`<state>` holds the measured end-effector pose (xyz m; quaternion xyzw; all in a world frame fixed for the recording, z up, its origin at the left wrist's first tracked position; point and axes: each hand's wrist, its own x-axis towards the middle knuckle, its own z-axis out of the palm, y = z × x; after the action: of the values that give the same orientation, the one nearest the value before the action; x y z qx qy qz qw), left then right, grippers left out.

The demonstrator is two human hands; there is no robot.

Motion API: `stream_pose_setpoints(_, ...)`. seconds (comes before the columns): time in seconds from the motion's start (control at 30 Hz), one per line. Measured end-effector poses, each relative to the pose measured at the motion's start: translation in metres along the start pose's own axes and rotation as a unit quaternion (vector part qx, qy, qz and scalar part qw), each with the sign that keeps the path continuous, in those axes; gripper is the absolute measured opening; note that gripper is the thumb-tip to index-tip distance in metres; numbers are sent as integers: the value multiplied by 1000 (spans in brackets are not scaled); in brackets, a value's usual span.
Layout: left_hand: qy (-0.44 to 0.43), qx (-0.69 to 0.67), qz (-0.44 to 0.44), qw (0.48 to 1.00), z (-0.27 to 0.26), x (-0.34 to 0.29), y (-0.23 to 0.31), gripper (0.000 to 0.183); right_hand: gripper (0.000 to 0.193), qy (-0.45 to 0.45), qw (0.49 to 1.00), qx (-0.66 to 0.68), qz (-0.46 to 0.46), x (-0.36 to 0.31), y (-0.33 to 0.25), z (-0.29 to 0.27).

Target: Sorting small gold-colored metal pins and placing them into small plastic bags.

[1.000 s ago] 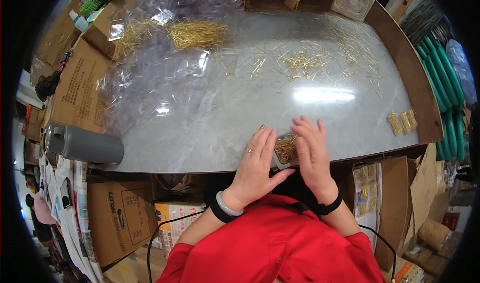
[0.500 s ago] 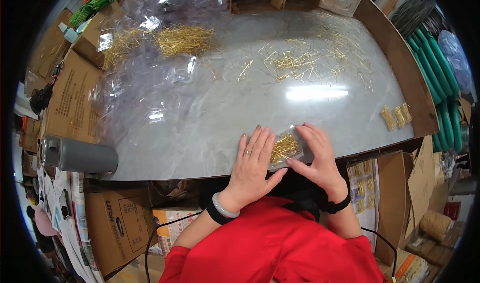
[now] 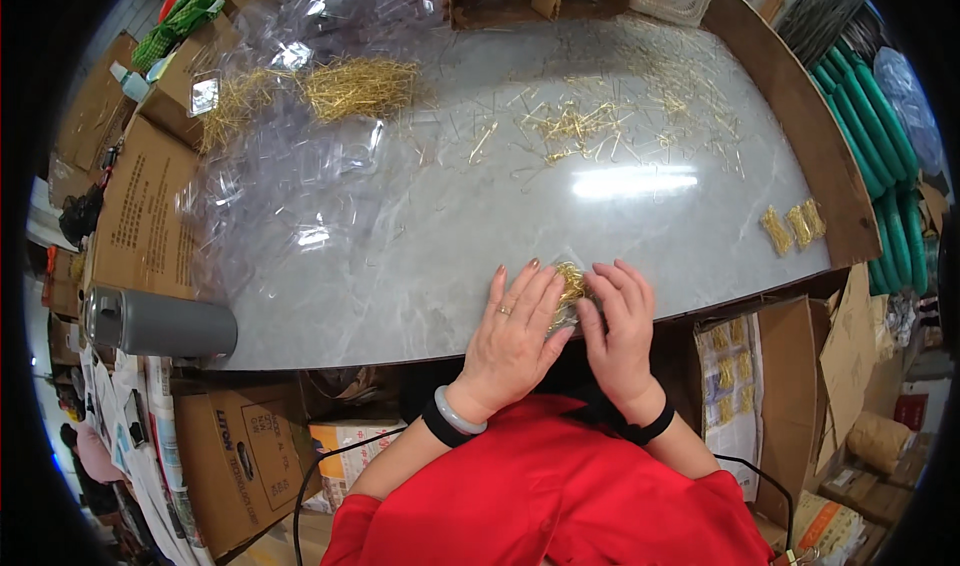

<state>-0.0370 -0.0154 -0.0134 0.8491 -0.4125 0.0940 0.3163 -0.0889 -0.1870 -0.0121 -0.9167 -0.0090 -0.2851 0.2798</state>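
One grey flask (image 3: 165, 324) at the left of the frame; clear plastic pieces (image 3: 290, 201) and a gold wire heap (image 3: 360, 88) at upper left; at lower centre, on the grey marbled tabletop (image 3: 430, 246), left hand (image 3: 512, 333) laid against a gold wire bundle (image 3: 571, 282), right hand (image 3: 620, 331) at its other side, clasped or merely resting hard to judge; at right, small bundles (image 3: 798, 227), then long green bundles (image 3: 868, 116)

The lower brown carton (image 3: 240, 456) bears large dark letters, and also smaller lines inside a printed square frame. On the upper cardboard panel (image 3: 150, 206) there are rows of small dark characters, too blurred for reading with certainty.
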Motion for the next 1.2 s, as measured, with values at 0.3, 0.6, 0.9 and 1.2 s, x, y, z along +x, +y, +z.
stream_pose_setpoints(0.3, 11, -11, 0, 1000, -1, -2, -1, 61, 23, -34, 998, 60, -10, 6, 1, -18)
stream_pose_setpoints(0.6, 10, 11, 2, 1000, -2, -3, 0, 61, 14, -50, 995, 82, 13, 14, -1, -14)
stream_pose_setpoints(0.9, 13, 12, 0, 1000, -3, -3, 0, 58, 14, -103, 989, 106, -26, 24, 17, -11)
stream_pose_setpoints(1.2, 15, 11, -3, 1000, -1, -4, -1, 59, 17, -95, 991, 95, -18, 13, -2, -14)
